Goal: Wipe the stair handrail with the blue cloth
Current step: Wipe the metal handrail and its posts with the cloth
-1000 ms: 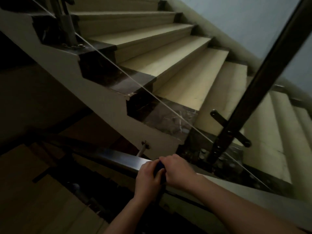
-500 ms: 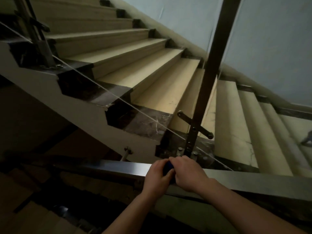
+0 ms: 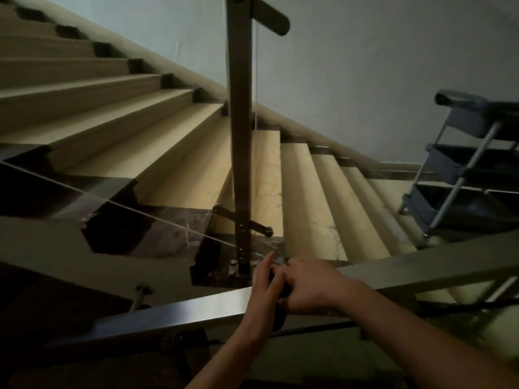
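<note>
The metal handrail (image 3: pixel 174 311) slants across the lower frame from bottom left up to the right. Both hands meet on it near the middle. My right hand (image 3: pixel 309 287) is curled over the top of the rail, closed on the blue cloth (image 3: pixel 278 318), which looks dark and shows only as a narrow strip between the hands and hanging just below the rail. My left hand (image 3: pixel 261 299) lies against the cloth's left side with its fingers stretched out towards the stairs. Its thumb is hidden.
An upright metal baluster post (image 3: pixel 238 136) with a cross bracket rises just beyond my hands. Beige stair treads (image 3: pixel 306 197) climb to the left. A blue tiered cart (image 3: pixel 463 167) stands at the right by the pale wall. A dark drop lies below the rail.
The view has swung right, bringing the cart into sight. My hands stay together on the rail, and the left hand's fingers have straightened from a curled grip.
</note>
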